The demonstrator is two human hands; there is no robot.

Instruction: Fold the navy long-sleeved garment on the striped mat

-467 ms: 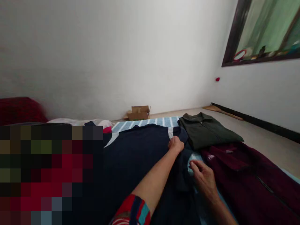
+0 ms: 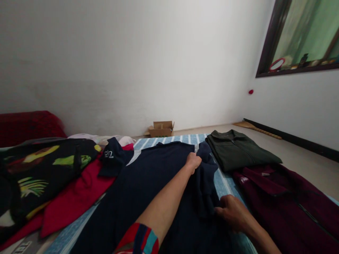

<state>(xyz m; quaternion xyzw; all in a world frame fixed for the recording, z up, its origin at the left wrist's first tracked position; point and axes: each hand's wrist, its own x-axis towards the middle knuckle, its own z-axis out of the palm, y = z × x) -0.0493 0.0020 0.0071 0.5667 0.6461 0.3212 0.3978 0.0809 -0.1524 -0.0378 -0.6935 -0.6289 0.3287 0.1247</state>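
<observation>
A dark navy shirt [image 2: 156, 173] with white shoulder bands lies spread over a blue striped sheet [image 2: 182, 138]. My left hand [image 2: 194, 162] is closed on its fabric just below the right-side white band. The sleeve on that side is folded inward, hanging in loose creases. My right hand [image 2: 234, 212] is at the shirt's right edge, by the sleeve end, thumb and curled fingers pinching the dark cloth; the exact grip is partly hidden. The other navy sleeve, with white lettering, stretches out to the left.
To the right lie a folded dark green jacket [image 2: 239, 150] and a maroon zip garment [image 2: 288, 208]. On the left are a black patterned garment [image 2: 50, 165] and a red cloth [image 2: 76, 197]. A cardboard box [image 2: 161, 129] stands by the wall.
My right hand has moved down and closed at the shirt's sleeve edge. My left hand keeps its grip near the shoulder, and the sleeve lies more folded inward. The view has shifted slightly left.
</observation>
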